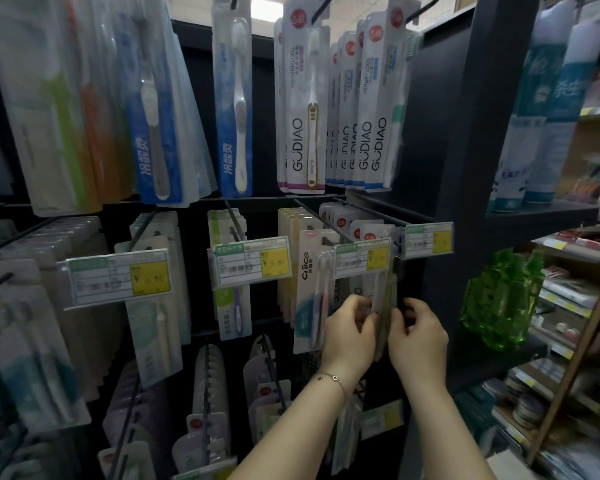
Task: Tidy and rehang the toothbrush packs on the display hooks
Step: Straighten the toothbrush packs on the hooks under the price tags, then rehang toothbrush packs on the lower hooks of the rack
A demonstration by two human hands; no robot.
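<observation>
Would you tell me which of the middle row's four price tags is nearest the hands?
The third price tag from the left, right above the left hand; the others hang farther off sideways.

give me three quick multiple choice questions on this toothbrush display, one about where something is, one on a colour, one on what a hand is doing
1. Where do the green bottles stand?
A. on the dark shelf at the right
B. on a top hook
C. on the floor

2. What colour is the price patch on the shelf tags?
A. red
B. yellow
C. blue

3. What is the left hand doing?
A. hanging idle
B. pointing at a tag
C. pinching the hanging toothbrush packs

Answers:
1 A, the bottles sit on the shelf just beyond the right hand.
2 B, each tag carries a yellow block.
3 C, its fingers pinch the packs below a tag.
</observation>
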